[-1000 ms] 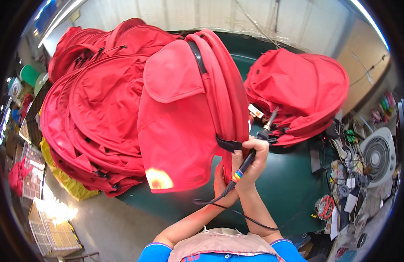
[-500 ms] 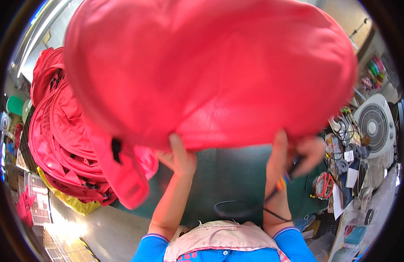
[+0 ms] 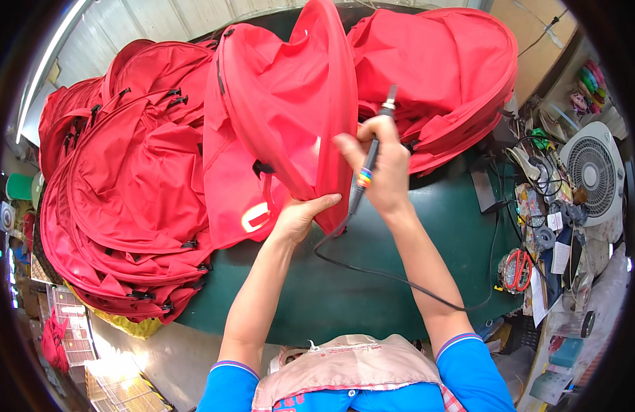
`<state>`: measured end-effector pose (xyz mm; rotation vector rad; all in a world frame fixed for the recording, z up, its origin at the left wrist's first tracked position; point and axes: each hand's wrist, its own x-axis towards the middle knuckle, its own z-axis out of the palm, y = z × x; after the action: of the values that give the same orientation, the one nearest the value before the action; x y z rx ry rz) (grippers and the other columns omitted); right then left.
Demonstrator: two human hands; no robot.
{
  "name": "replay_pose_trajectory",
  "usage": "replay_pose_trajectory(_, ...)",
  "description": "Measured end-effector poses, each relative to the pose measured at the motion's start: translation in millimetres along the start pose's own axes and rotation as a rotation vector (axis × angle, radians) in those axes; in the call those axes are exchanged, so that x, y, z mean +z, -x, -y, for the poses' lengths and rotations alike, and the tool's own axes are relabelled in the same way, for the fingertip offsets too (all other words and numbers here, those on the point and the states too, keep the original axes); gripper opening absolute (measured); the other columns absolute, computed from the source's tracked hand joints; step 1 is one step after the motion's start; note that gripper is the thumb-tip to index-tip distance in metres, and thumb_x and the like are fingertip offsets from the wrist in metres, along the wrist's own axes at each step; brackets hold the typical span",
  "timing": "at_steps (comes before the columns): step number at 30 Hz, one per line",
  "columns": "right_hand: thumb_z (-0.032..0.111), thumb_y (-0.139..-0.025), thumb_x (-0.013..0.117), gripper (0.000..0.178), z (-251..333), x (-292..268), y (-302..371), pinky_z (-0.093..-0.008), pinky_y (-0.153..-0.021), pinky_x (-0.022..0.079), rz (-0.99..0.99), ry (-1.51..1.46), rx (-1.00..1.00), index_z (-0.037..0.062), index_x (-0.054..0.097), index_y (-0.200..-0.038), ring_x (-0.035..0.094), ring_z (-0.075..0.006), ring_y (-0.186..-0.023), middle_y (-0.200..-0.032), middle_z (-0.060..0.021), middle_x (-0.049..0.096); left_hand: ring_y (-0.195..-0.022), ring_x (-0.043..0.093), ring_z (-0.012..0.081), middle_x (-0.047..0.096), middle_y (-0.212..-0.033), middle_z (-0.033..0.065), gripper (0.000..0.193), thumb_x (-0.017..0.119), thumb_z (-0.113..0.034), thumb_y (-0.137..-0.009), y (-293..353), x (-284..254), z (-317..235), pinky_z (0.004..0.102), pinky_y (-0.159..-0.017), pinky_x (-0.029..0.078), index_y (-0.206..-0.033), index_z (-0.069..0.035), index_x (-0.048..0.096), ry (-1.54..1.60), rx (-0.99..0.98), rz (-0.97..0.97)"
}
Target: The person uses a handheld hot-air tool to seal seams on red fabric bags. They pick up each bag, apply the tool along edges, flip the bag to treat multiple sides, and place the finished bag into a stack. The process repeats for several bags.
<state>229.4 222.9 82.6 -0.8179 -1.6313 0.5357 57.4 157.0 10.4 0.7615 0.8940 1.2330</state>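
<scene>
My left hand pinches the lower corner of a red fabric piece with stiff, curved rims and small black clips. The piece stands half folded, its rims rising away from me. In my right hand is a pen-shaped corded tool that looks like a soldering iron. Its short flat metal tip points up and away, and coloured bands ring the grip. The tool is held just right of the fabric's rim, and its black cord trails across my right forearm.
Similar red pieces are heaped at the left, and another red piece lies at the far right, on a dark green table. Orange-handled scissors, a grey box fan and tangled cords sit along the right side.
The large red fabric, earlier lifted flat before me in both hands, is lower and half folded. My right hand has let go of it and now holds the tool upright.
</scene>
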Motion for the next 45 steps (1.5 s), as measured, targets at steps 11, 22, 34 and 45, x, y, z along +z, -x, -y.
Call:
replay_pose_trajectory(11, -0.004, -0.088, 0.068, 0.028, 50, -60, 131, -0.0306, -0.049, 0.045, 0.297, 0.036, 0.198, 0.0026, 0.071, -0.115, 0.055, -0.0165, -0.051, -0.066, -0.0066, 0.055, -0.101, 0.068, 0.0169, 0.072, -0.109, 0.0073, 0.039, 0.081, -0.015, -0.087, -2, 9, 0, 0.0337, -0.091, 0.054, -0.12, 0.0, 0.066, -0.198, 0.093, -0.134)
replay_pose_trajectory(22, 0.014, -0.103, 0.055, 0.02, 74, -57, 52, -0.0282, -0.052, 0.051, 0.419, -0.109, 0.562, -0.0007, 0.068, -0.104, 0.064, -0.0169, -0.052, -0.065, -0.0118, 0.065, -0.099, 0.067, 0.0161, 0.071, -0.108, 0.0085, 0.034, 0.078, -0.016, -0.091, 2, 17, 0, 0.033, -0.087, 0.054, -0.117, 0.002, 0.065, -0.298, 0.136, -0.131)
replay_pose_trajectory(34, 0.013, -0.082, 0.086, 0.045, -41, 8, 100, -0.0281, -0.061, 0.04, -0.461, -0.072, 0.12, 0.0099, 0.043, -0.094, 0.043, -0.0124, -0.068, -0.08, -0.0016, 0.047, -0.12, 0.063, 0.0192, 0.066, -0.129, 0.0068, 0.036, 0.07, -0.003, -0.095, 43, 14, 16, 0.0366, -0.106, 0.049, -0.13, -0.006, 0.062, 0.286, 0.352, -0.202)
replay_pose_trajectory(45, 0.016, -0.081, 0.087, 0.048, -40, -5, 134, -0.0385, -0.07, 0.05, -0.264, 0.286, 0.172, 0.0052, 0.047, -0.104, 0.06, -0.0279, -0.074, -0.086, -0.0138, 0.058, -0.121, 0.061, 0.023, 0.063, -0.132, 0.0085, 0.062, 0.079, 0.007, -0.08, 36, 12, 7, 0.0386, -0.105, 0.05, -0.137, -0.003, 0.054, 0.071, 0.395, -0.252)
